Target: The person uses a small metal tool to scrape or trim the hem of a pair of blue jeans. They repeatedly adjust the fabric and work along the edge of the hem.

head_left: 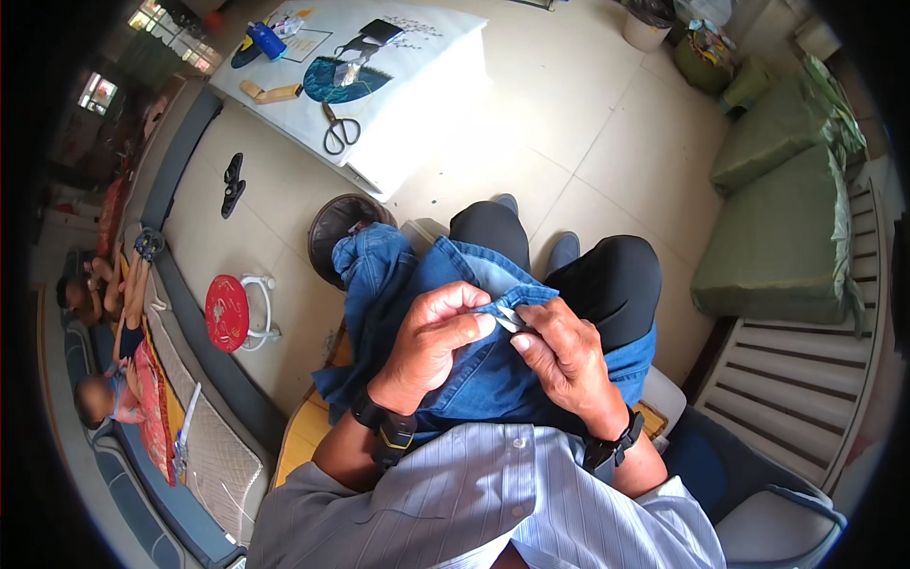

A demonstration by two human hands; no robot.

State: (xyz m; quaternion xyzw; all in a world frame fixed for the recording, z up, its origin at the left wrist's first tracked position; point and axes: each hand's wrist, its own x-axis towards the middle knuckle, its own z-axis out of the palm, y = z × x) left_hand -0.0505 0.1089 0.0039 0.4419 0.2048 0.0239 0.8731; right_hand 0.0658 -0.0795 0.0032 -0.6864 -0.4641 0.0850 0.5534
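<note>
A blue denim garment (pixel 374 261) lies across my lap, part of it hanging toward the left. My left hand (pixel 427 346) is closed, pinching a folded denim edge between thumb and fingers. Opposite it, my right hand (pixel 566 353) grips a small pointed metal cutting tool (pixel 509 317), its bright tip touching or nearly touching that edge beside the left fingertips. My right fingers cover most of the tool, so whether it is snips or a single blade does not show.
Ahead on the left stands a table (pixel 441 85) bearing large scissors (pixel 339 130) and a blue bottle (pixel 266 41). A dark wastebasket (pixel 322 248) and red-topped stool (pixel 227 313) are at left. Two people are on a sofa (pixel 223 446). Green cushions (pixel 773 237) rest on a slatted bench (pixel 796 384).
</note>
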